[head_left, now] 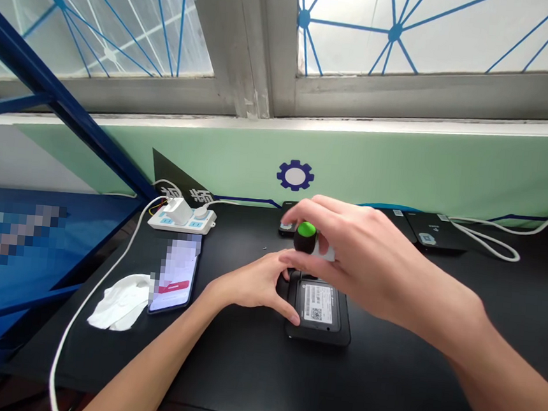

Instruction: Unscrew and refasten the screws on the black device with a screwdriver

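Note:
A black boxy device (338, 307) with a white barcode label (318, 304) lies on the table in front of me. My left hand (262, 281) grips its left side, the thumb along the lower left edge and the fingers at the upper left, partly hidden. Above the device's far end, my right hand (347, 244) is closed around a screwdriver (305, 239) with a black handle and green cap. The screwdriver points down, seen nearly end-on; its tip is hidden, so I cannot tell whether it touches the device.
To the left are a lit phone (176, 280), a crumpled white tissue (120, 302) and a white power strip (184, 220) with plugs and cables. Several black devices (432, 232) line the table's back edge beside a white cable (491, 247). A blue metal frame (92, 138) stands left.

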`<state>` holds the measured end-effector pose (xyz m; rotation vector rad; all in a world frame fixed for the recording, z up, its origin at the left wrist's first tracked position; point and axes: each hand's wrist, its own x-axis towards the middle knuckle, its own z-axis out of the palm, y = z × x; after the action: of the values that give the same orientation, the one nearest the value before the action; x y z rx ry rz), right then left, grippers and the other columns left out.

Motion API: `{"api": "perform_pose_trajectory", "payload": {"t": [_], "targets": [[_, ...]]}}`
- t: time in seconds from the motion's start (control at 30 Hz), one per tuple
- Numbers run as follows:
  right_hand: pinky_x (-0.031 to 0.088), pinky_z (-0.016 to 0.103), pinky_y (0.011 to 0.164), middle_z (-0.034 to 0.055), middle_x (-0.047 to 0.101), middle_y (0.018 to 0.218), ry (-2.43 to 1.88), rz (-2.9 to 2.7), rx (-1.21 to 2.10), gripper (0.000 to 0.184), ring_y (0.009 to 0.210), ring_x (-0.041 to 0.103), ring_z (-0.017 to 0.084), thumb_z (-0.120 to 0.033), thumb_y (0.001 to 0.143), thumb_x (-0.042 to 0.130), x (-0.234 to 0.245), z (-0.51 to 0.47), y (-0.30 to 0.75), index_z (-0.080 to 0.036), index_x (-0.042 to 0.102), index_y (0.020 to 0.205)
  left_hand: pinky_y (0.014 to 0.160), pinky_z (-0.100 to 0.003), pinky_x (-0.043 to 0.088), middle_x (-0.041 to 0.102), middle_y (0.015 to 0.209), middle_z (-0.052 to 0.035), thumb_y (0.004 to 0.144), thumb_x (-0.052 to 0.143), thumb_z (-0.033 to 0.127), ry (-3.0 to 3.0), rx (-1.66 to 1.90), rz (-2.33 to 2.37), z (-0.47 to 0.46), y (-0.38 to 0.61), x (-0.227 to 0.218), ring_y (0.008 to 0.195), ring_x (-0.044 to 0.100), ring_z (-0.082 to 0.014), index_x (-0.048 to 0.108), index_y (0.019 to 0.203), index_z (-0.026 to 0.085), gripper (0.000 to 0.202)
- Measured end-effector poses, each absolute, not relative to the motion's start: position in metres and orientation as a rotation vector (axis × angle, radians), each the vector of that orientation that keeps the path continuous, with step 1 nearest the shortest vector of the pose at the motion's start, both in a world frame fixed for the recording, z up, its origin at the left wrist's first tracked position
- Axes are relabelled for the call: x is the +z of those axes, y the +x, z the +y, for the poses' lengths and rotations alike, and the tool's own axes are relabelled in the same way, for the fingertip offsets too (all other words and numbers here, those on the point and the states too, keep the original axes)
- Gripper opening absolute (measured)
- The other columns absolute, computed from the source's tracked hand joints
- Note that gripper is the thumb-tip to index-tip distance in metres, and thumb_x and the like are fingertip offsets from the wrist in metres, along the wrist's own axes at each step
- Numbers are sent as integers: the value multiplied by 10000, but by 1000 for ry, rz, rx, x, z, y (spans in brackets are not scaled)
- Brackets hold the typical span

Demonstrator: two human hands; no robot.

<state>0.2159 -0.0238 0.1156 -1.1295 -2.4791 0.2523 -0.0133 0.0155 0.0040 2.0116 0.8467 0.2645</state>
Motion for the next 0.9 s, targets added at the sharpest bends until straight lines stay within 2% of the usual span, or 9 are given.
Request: {"api": "perform_pose_trajectory", "payload": {"t": [0.1,0.2,0.3,0.43,0.57,0.67,0.73,0.8,0.9], "targets": [[509,322,851,27,698,1360,-966,-2509,493,374,1079,693,185,-287,1148,616,120,-27,226,-288,537,1513,917,-409,599,688,1224,-89,677,1053,541,2026,261,871,16,-14,3,1145,652,-341,762,1198,228,674],[486,313,780,29,711,1309,-984,-2533,466,281,994,684,179,-128,1124,560,122,-29,228,-271,610,1360,941,-403,602,680,1265,-83,666,1059,537,2014,283,797,18,-15,2,1200,640,-349,767,1210,260,677],[436,326,667,21,726,1140,-1073,-2507,318,112,828,647,179,-247,1109,668,120,-27,220,-236,634,1214,939,-402,601,681,1304,-85,660,1059,544,2000,290,780,19,-15,1,1194,646,-344,758,1258,264,726],[411,346,628,32,716,1120,-1202,-2458,165,195,741,618,178,-384,1080,735,117,-25,212,-216,651,1133,950,-413,595,681,1328,-91,676,1050,545,1992,288,794,17,-13,3,1171,653,-335,752,1261,248,720],[478,320,748,33,689,1297,-1019,-2495,407,227,924,682,166,-216,1125,631,120,-25,218,-247,621,1349,955,-411,597,678,1303,-85,676,1054,537,1993,295,786,18,-14,3,1185,647,-335,750,1263,255,719],[476,308,761,24,721,1250,-957,-2501,435,218,972,688,170,-145,1120,594,120,-25,220,-242,644,1309,958,-410,600,678,1252,-77,674,1051,551,2000,293,774,18,-14,2,1219,635,-348,762,1248,265,704],[451,323,684,25,737,1185,-1029,-2496,332,129,839,673,168,-257,1115,669,119,-24,217,-233,681,1241,955,-415,601,681,1247,-79,674,1049,554,2000,287,782,19,-14,2,1202,641,-348,763,1254,260,710],[416,338,621,35,743,1130,-1130,-2475,197,180,699,627,158,-380,1094,722,117,-23,213,-223,708,1181,944,-417,600,690,1266,-82,677,1047,551,2000,268,796,18,-14,2,1162,655,-338,765,1258,254,712],[430,338,633,55,743,1171,-1166,-2454,175,217,712,655,165,-416,1098,713,115,-23,214,-231,713,1210,944,-416,597,696,1308,-85,673,1051,538,2001,259,805,18,-14,2,1139,664,-330,756,1305,261,750]]}}
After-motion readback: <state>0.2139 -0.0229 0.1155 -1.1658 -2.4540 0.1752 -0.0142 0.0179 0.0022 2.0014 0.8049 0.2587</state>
